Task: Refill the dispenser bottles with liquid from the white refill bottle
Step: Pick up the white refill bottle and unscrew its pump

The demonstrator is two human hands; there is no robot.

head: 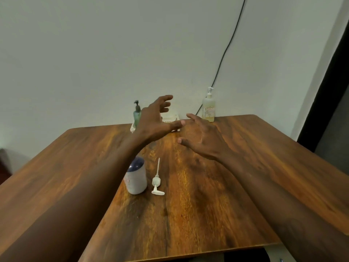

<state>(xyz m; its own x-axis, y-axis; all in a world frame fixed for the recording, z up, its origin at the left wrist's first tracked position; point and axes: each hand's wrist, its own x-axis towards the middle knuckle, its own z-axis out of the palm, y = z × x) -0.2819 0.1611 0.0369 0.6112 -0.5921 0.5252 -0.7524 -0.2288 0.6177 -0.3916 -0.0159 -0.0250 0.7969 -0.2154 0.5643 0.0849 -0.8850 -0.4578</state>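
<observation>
**Both hands spread, empty**

The refill bottle (137, 176) stands nearer than the left hand (157, 120), beside its forearm: likely smooth, heavy if full, so grip round the body. The green dispenser (137, 114) is just left of that hand, and the clear dispenser (208, 106) is beyond the right hand (201, 138).

left hand (156, 118): fingers spread, holding nothing, in front of white basket (171, 119)
right hand (200, 137): spread, at its 3 o'clock
white refill bottle (137, 179): upright, dark cap
pump head (156, 183): lying at its 3 o'clock
green dispenser bottle (136, 112): table (245, 167) 11 o'clock
clear dispenser bottle (208, 107): 1 o'clock
</observation>
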